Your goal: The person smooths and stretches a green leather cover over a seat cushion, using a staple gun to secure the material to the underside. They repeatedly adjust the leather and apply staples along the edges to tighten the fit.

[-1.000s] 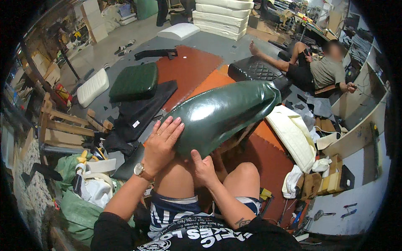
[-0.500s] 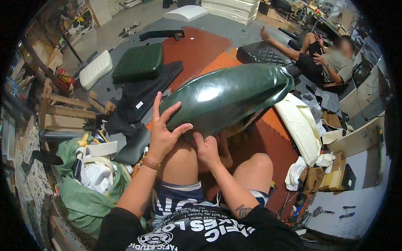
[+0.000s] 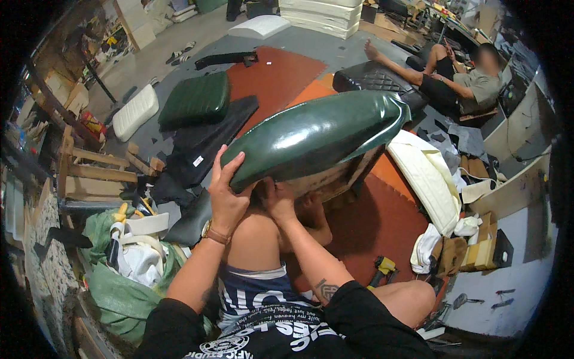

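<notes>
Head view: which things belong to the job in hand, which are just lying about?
In hand:
green cover, with left hand and right hand at its near end
wooden frame under it
yellow-and-black tool, perhaps; untouched

Lying about:
dark green cushion
white cushion
cream piece
green sack

The green cover [image 3: 311, 128] looks like smooth, glossy synthetic leather; the frame [image 3: 330, 185] beneath it looks like matt, rough wood. Beyond the left edge of the matt red-brown mat [image 3: 281, 72], the ribbed green cushion [image 3: 194, 100] shines. Along the orange mat's [image 3: 391, 175] right edge, the cream cover [image 3: 426, 179] has a dull sheen.
</notes>
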Action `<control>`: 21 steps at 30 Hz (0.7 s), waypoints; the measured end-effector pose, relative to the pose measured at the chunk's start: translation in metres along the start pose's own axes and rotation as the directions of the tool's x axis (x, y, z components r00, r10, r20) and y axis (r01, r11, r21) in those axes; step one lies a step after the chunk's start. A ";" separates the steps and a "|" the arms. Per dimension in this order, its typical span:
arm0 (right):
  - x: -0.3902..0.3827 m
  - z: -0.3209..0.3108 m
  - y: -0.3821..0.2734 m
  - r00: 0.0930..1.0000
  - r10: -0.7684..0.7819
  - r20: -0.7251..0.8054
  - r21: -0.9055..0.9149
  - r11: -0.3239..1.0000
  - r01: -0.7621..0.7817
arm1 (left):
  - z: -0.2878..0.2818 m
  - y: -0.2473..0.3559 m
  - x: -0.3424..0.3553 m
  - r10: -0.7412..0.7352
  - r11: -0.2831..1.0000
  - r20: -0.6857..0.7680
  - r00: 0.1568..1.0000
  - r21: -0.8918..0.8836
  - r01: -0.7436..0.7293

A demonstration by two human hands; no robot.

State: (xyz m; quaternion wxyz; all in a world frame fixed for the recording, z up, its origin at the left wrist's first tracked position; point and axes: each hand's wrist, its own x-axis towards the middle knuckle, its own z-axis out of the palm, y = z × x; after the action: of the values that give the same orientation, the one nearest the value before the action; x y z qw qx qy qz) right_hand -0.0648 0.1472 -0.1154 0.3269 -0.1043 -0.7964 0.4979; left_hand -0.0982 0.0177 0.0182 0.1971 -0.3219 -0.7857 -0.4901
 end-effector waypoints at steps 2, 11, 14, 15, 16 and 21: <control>0.000 -0.002 -0.002 0.992 0.107 0.059 0.073 0.991 -0.111 | 0.000 0.000 0.000 0.044 0.999 -0.010 0.999 0.033 -0.044; -0.153 -0.201 0.157 0.542 0.486 -0.686 -0.289 0.502 -0.815 | 0.012 0.001 0.006 0.057 0.997 -0.008 0.998 0.044 -0.057; -0.205 -0.268 0.156 -0.089 0.548 -0.831 -0.071 -0.263 -0.962 | 0.003 -0.009 -0.003 0.047 0.995 -0.028 0.998 0.086 -0.045; -0.221 -0.269 0.175 -0.097 0.531 -0.842 -0.062 -0.273 -0.960 | -0.001 -0.010 -0.005 0.048 0.994 -0.036 0.998 0.101 -0.044; -0.234 -0.273 0.192 -0.114 0.504 -0.856 -0.037 -0.280 -0.959 | -0.001 -0.009 -0.003 0.057 0.992 -0.032 0.998 0.112 -0.053; -0.259 -0.288 0.247 -0.126 0.410 -0.904 0.009 -0.274 -0.962 | 0.001 -0.004 -0.004 0.049 0.991 -0.032 0.998 0.129 -0.045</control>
State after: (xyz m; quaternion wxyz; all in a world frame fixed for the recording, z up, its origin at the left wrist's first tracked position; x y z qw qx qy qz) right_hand 0.2738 0.3475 -0.3530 0.0439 -0.8920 -0.4383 0.1017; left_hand -0.0980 0.0156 0.0126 0.2425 -0.3185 -0.8041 -0.4395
